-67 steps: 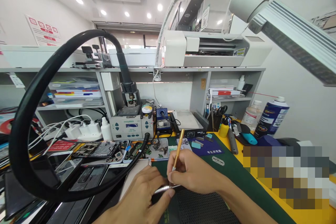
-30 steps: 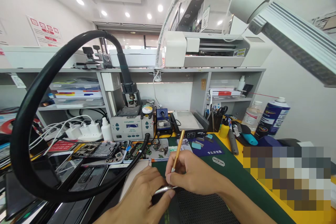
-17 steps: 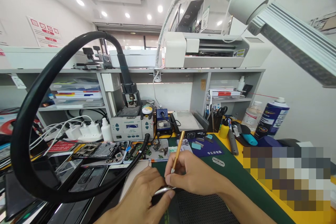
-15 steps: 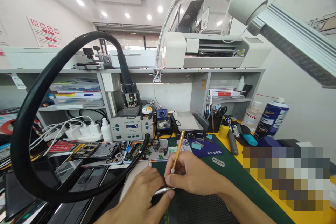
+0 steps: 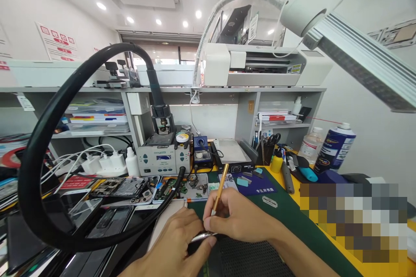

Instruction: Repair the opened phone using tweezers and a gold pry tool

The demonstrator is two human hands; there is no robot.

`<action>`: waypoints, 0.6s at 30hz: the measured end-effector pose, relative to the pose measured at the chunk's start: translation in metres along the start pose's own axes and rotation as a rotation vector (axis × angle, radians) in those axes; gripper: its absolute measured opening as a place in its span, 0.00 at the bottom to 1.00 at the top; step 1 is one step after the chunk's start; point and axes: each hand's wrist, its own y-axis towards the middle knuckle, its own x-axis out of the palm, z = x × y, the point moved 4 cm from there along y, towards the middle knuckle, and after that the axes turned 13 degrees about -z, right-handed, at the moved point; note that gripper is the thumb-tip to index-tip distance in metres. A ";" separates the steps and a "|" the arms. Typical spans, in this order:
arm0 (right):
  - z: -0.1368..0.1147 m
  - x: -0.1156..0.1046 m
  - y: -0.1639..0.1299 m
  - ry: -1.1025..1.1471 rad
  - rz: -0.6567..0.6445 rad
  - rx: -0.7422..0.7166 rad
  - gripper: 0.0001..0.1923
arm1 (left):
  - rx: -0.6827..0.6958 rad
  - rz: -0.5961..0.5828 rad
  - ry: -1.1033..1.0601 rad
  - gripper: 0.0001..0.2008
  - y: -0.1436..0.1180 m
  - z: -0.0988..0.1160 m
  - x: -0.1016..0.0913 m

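Low in the head view, my left hand (image 5: 175, 242) is closed on a silver-edged dark object (image 5: 200, 236); its fingers and thumb pinch the edge, and most of it is hidden under the hand. My right hand (image 5: 238, 218) is closed on a slim gold pen-shaped tool (image 5: 221, 186), held like a pen and tilted, with its gold end up. The tool's tip is hidden behind the fingers, right by the silver edge. Both hands are side by side over a green mat (image 5: 302, 233) and a black textured pad (image 5: 250, 257).
A black hose (image 5: 26, 173) loops on the left over several phones (image 5: 100, 225). Behind the hands are a tray of small parts (image 5: 198, 177) and a rework station (image 5: 162, 160). To the right lie a razor blade (image 5: 269, 201), a yellow bottle (image 5: 276, 161) and a spray can (image 5: 335, 147).
The camera view has shifted very slightly. Both hands keep their grips, and the gold tool stays almost where it was.
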 end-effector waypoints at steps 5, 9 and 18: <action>0.003 0.000 0.001 0.006 -0.004 -0.002 0.04 | -0.017 -0.006 0.022 0.10 -0.001 0.000 0.001; 0.003 0.000 0.001 0.012 0.004 -0.006 0.05 | -0.011 -0.001 0.045 0.09 -0.003 -0.003 0.006; 0.005 0.002 0.003 0.059 0.018 0.000 0.04 | 0.073 0.020 0.105 0.05 -0.003 -0.020 0.016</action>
